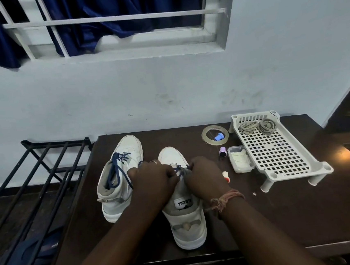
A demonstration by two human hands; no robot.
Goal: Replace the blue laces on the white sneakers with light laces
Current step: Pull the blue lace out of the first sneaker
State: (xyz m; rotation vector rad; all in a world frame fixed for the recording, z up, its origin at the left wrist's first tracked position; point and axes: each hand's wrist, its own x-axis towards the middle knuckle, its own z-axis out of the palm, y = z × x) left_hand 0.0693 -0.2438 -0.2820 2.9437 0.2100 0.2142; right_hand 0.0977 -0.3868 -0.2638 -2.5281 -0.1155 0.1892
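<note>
Both forearms reach in from 6 o'clock: the left hand and right hand, fingers curled, pinch the dark blue lace of the near white high-top sneaker on the dark brown table. At 10 o'clock, a second white sneaker keeps its blue lace. At 2 o'clock, a white perforated plastic tray holds two bundles of light laces.

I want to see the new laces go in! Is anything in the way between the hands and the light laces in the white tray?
Nothing visible blocks the light laces; they lie uncovered at the tray's far end. But both hands, left and right, are busy with the blue lace on the right sneaker.
</note>
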